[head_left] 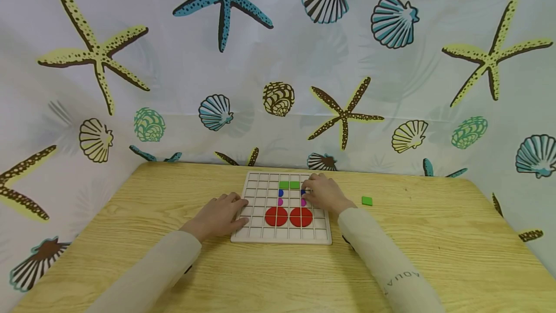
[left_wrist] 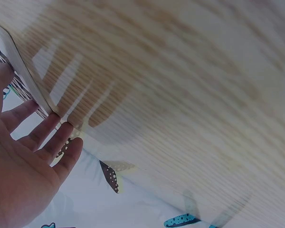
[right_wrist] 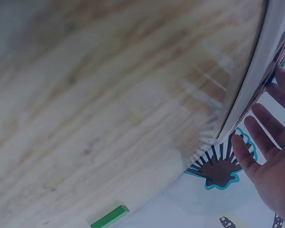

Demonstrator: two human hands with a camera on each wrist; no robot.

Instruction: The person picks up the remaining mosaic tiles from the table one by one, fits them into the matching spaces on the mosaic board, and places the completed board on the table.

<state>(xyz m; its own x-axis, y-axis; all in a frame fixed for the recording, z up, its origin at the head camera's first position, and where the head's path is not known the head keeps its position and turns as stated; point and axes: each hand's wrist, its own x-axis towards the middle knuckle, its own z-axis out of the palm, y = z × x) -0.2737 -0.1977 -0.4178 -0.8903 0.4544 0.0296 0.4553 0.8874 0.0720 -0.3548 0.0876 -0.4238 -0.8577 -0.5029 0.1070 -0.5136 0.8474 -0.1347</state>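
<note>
A white grid board point(head_left: 256, 235) lies on the table, with thin raised lines. Two green squares point(head_left: 289, 185) sit side by side near its top. Below them are a blue half-circle point(head_left: 281, 192) and a magenta half-circle point(head_left: 280, 202), then two red discs point(head_left: 276, 216). My left hand point(head_left: 220, 214) rests at the board's left edge, fingers extended and thumb apart. Over the upper right cells, my right hand point(head_left: 325, 192) pinches a blue piece point(head_left: 303, 191) between thumb and index finger, partly hiding it. Another magenta half-circle point(head_left: 303, 202) shows just below.
A loose green square point(head_left: 367, 201) lies on the wooden table point(head_left: 417, 240), to the right of the board. Behind and at the sides hangs a white cloth point(head_left: 182, 71) printed with starfish and shells.
</note>
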